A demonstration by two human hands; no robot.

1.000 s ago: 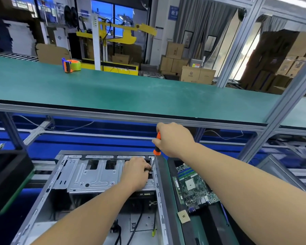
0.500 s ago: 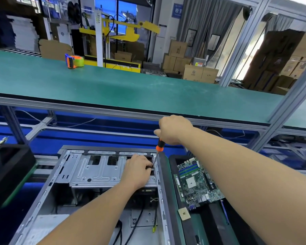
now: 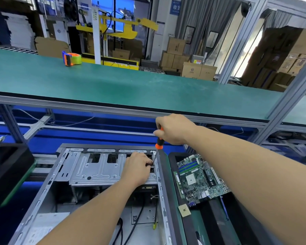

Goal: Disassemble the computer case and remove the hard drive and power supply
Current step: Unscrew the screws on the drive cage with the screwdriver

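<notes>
Both hands on job: right hand (image 3: 173, 129) grips screwdriver (image 3: 158, 144), now raised, more shaft showing; left hand (image 3: 137, 167) pinches at tip on drive cage (image 3: 95, 168) inside computer case (image 3: 163, 191). Screw likely backing out; hard drive not visible.

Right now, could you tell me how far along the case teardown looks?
Done: the computer case lies open, and a motherboard sits in the tray beside it. In hand: the right hand grips an orange-handled screwdriver at the drive cage, where the left hand rests by the tip. Left: the cage is not yet out; no hard drive or power supply is visible outside.
</notes>
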